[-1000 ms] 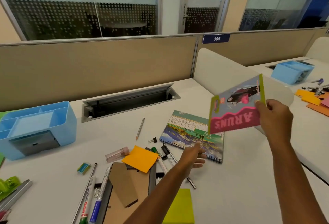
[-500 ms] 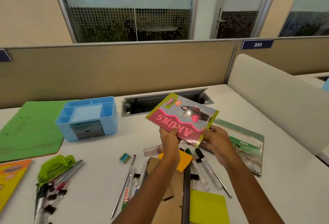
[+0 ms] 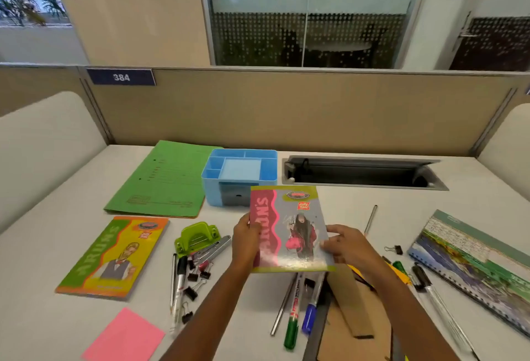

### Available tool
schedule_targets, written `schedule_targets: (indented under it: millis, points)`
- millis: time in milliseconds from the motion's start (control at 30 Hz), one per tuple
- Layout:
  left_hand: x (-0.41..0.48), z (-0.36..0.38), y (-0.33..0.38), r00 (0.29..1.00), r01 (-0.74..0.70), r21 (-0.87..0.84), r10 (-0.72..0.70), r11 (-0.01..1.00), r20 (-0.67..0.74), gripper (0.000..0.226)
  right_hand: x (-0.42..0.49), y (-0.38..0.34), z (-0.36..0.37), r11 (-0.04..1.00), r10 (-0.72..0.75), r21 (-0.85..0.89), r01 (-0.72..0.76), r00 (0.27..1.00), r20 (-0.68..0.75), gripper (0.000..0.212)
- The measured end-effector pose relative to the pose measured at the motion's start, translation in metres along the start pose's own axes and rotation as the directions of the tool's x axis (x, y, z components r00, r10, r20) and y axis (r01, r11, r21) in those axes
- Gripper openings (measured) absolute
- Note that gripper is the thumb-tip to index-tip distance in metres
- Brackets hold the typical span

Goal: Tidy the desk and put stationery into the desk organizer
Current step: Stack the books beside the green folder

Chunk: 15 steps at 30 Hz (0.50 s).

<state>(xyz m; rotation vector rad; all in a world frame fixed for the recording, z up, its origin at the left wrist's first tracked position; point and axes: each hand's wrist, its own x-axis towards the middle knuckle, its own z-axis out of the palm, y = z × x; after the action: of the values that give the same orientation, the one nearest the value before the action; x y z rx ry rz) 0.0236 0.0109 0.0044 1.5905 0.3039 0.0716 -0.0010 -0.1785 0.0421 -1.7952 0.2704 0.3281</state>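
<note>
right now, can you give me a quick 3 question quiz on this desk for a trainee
1. True or false: the blue desk organizer already has pens standing in its compartments.
2. Which item lies just to the left of the organizer? A) green folder B) spiral calendar C) pink sticky pad
3. Short answer: what are the left hand and the right hand holding together above the desk?

Key
1. False: the compartments in view look empty.
2. A
3. The pink and grey notebook, gripped on its two side edges.
</note>
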Motion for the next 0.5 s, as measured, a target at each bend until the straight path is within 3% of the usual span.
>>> schedule_targets:
  millis: [233,500]
  points:
    - [0.033,-0.109,-0.021,0.956,0.075,0.379,0.041,0.922,-0.29,0.02,0.015,-0.003,0.11,0.999,0.026,0.024,-0.031,0.979,0.201,0.038]
    - [0.064,-0.223,-0.029,0.906,0.16,0.55,0.099,0.82,-0.412,0.02,0.023,-0.014,0.231,1.0,-0.001,-0.008,0.004,0.942,0.337,0.029]
